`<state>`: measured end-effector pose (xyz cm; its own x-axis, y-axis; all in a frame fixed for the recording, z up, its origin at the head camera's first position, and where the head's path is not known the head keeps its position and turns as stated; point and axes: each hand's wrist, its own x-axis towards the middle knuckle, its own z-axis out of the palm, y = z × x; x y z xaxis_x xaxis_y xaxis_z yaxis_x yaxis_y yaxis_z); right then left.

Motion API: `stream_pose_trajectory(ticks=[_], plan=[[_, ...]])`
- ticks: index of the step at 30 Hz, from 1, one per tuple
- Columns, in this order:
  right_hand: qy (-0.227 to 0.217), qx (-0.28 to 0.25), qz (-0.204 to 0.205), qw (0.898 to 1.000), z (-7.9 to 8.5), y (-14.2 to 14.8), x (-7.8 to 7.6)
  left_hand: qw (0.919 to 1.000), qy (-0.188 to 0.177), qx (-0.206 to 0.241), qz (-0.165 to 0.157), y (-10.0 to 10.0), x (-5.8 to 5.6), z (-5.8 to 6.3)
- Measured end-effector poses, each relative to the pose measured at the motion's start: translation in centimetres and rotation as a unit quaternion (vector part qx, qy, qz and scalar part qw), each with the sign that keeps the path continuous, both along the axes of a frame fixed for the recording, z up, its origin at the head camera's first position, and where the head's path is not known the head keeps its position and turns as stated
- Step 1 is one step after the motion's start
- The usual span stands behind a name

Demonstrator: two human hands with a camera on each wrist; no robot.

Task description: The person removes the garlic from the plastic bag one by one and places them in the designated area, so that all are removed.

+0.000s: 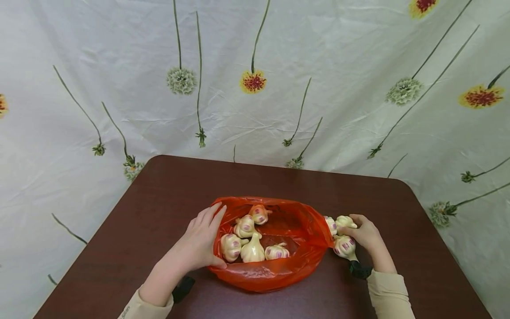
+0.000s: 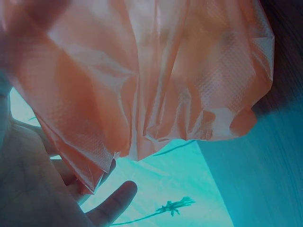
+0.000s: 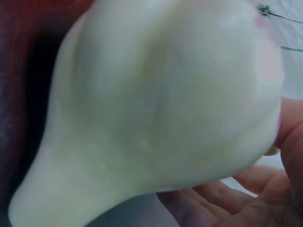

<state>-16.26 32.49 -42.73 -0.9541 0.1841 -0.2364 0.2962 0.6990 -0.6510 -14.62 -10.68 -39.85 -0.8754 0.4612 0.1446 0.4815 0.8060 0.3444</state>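
A red plastic bag point(image 1: 267, 280) lies wide-mouthed on the table, with several garlic bulbs point(image 1: 253, 250) inside its left half. My left hand point(image 1: 199, 243) holds the bag's left end, thumb at the front rim and fingers along the back. Thin bag plastic point(image 2: 161, 80) fills most of the left wrist view. To the right of the bag, my right hand point(image 1: 368, 234) has thumb and fingers around a garlic bulb point(image 1: 345, 221). Another bulb point(image 1: 344, 245) lies just in front of it, large in the right wrist view, and a third point(image 1: 330, 225) is partly hidden by the bag.
The dark brown table point(image 1: 179, 186) extends behind and to both sides of the bag. A white cloth point(image 1: 223, 115) printed with flowers hangs beyond its far edge. Black straps point(image 1: 360, 270) sit at the wrists.
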Motion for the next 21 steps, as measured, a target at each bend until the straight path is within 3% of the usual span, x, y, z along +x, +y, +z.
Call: stream_pose_trajectory(ticks=[8,14,16,21], plan=[[0.007,0.005,0.022,1.000,0.3,-0.1,0.1,1.0000,0.001,0.003,0.002,-0.1,0.0,-0.1],[0.029,0.020,0.019,0.999,1.8,-0.9,0.4,1.0000,0.003,0.003,0.000,-0.2,0.0,-0.2],[0.049,0.022,0.010,0.998,2.6,-1.5,0.6,1.0000,0.004,0.004,0.000,-0.2,0.0,-0.1],[0.148,0.006,-0.001,0.989,5.2,-3.4,1.1,1.0000,0.007,0.006,-0.001,-0.1,0.0,-0.2]])
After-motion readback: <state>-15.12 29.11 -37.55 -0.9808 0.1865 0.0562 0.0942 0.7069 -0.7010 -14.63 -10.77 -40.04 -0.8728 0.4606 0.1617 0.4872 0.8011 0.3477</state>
